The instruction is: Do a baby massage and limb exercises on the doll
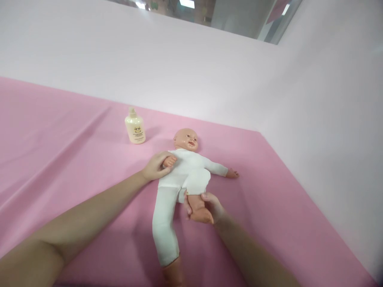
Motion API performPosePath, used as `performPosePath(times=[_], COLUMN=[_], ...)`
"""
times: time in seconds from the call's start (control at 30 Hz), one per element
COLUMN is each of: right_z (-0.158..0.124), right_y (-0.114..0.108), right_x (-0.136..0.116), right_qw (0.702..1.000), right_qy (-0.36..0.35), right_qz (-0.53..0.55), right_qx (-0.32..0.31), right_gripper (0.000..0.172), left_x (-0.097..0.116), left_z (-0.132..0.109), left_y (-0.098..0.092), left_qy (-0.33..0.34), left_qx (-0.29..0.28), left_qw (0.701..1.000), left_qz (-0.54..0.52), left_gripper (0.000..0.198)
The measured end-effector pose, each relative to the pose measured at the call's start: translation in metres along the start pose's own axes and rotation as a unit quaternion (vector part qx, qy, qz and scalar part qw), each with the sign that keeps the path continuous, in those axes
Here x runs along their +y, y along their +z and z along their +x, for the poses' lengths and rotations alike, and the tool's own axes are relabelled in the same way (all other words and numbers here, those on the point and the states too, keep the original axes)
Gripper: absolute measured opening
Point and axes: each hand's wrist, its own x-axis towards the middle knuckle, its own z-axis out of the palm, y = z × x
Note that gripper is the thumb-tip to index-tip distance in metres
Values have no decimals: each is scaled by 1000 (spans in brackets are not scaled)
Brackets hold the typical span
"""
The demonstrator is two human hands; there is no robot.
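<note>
A baby doll (185, 169) with a white cloth body lies on its back on the pink cloth (98, 215), its head toward the wall. My left hand (156, 165) is closed around the doll's arm on the left side, and the doll's small fist shows between my thumb and fingers. Lower down, my right hand (213, 206) grips the doll's bent lower leg (197, 205) just above the foot, raising the knee over the belly. The other leg (164, 227) stretches down toward me. The doll's other arm (220, 168) lies out to the right.
A cream pump bottle (135, 126) with dark print stands on the cloth, left of the doll's head. White walls (143, 59) rise behind and to the right. Glass (227, 18) shows at the top. Folds run through the cloth on the left.
</note>
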Motion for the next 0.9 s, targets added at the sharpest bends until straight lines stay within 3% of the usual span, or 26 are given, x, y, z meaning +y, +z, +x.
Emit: performPosePath(times=[0.17, 0.33, 0.57, 0.9], right_z=[0, 1, 1, 4], right_y=[4, 7, 7, 3], right_x=[-4, -7, -7, -1], right_qw=[998, 996, 993, 999], right_qy=[-31, -27, -28, 8], right_qz=[5, -7, -20, -3], right_qx=[57, 86, 110, 32], right_gripper=[44, 48, 48, 49], left_x=[4, 9, 9, 7], left_z=[3, 6, 5, 6], left_y=[0, 0, 1, 0], left_qy=[39, 25, 63, 17], left_qx=[-22, -64, -46, -56], left_qw=[999, 996, 995, 997], left_qz=[26, 59, 62, 45], left_gripper=[28, 29, 28, 30])
